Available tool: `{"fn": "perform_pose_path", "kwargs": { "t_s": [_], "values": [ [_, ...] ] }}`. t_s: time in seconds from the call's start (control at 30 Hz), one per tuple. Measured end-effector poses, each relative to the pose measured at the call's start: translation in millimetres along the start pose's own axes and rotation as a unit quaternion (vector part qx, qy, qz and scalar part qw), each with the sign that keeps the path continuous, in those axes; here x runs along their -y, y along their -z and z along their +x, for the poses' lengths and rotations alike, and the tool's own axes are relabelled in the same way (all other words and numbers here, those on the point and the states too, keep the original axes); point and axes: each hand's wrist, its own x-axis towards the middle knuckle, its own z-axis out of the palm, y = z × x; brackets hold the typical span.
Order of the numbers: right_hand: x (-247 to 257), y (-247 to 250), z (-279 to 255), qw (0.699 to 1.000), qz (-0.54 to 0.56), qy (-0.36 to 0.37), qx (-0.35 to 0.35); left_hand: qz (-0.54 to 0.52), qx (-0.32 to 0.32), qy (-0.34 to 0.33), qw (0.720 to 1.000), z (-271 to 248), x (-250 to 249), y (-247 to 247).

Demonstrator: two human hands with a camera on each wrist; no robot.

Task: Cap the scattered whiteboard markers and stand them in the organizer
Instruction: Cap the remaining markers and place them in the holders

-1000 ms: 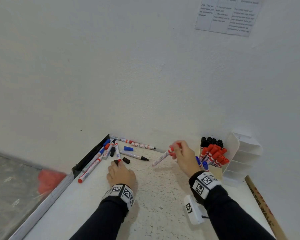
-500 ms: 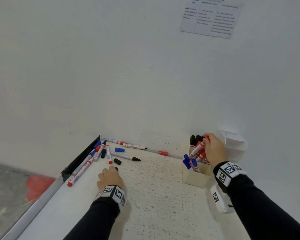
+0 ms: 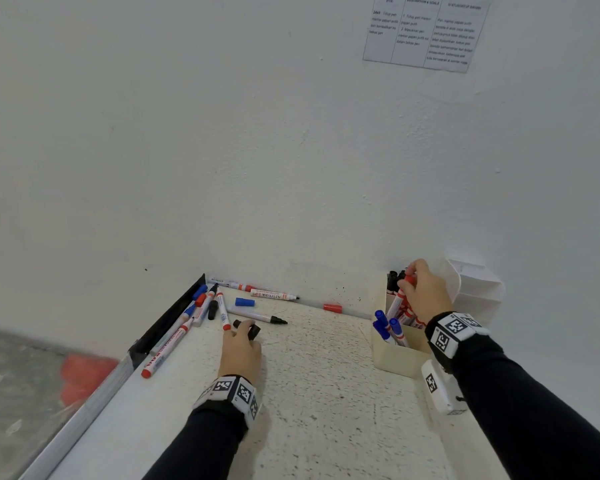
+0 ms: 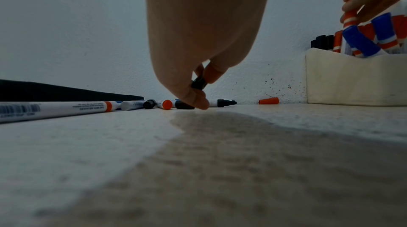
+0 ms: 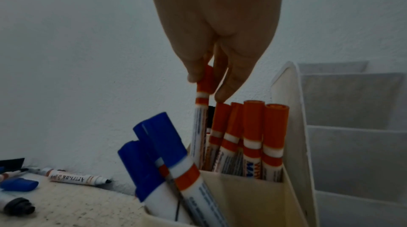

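A: Markers come first: why does the right hand [image 5: 216,27] hold the red-capped marker [image 5: 201,114] by its very top?

B: Pinching the cap between thumb and fingertips lets the barrel hang nearly upright, so I judge it can drop straight into the organizer [image 3: 395,358] beside the other red markers [image 5: 253,136]. Its lower end is already inside the back compartment.

A: Is there room?

B: Little. The red markers stand packed against the compartment's right wall, and 3 blue-capped markers [image 5: 158,147] lean out of the front compartment toward the left. The open slot is at the left of the red group.

A: And the left hand [image 3: 241,351]?

B: It hangs low over the table [image 3: 319,393], thumb and fingers curled on a black cap [image 4: 199,83], lifted just clear of the surface.

A: For which marker?

B: Probably the uncapped black marker [image 3: 257,316] lying just beyond the fingertips. Other loose markers crowd the table's left edge; a red cap [image 3: 332,308] sits alone by the wall, open surface around it.
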Motion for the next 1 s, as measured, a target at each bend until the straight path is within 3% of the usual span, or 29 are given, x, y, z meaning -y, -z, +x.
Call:
{"fn": "perform_pose_path", "kwargs": {
  "t_s": [0.1, 0.2, 0.3, 0.4, 0.6, 0.8, 1.0],
  "values": [
    [1, 3, 1, 1.0, 0.021, 0.013, -0.016, 0.001, 0.006, -0.001, 1.0, 0, 0, 1],
    [-4, 4, 0, 0.999, 0.007, 0.019, 0.036, 0.01, 0.016, 0.004, 1.0, 1, 1, -1],
    [-15, -6, -1, 0.992, -0.096, 0.021, 0.081, 0.023, 0.021, 0.023, 0.999, 1, 2, -2],
    [-10, -13, -4, 0.981, -0.173, 0.023, 0.08, 0.035, 0.015, 0.045, 0.998, -1, 2, 0],
    [40, -30, -9, 0.991, -0.051, 0.12, 0.026, 0.03, -0.011, 0.042, 0.999, -3, -2, 2],
    [85, -93, -18, 0.98, 0.058, 0.07, 0.179, 0.022, -0.026, 0.027, 0.999, 0, -1, -3],
    [83, -164, -30, 0.914, -0.069, 0.026, 0.398, -0.003, -0.055, 0.024, 0.998, 2, -3, -6]
  ]
}}
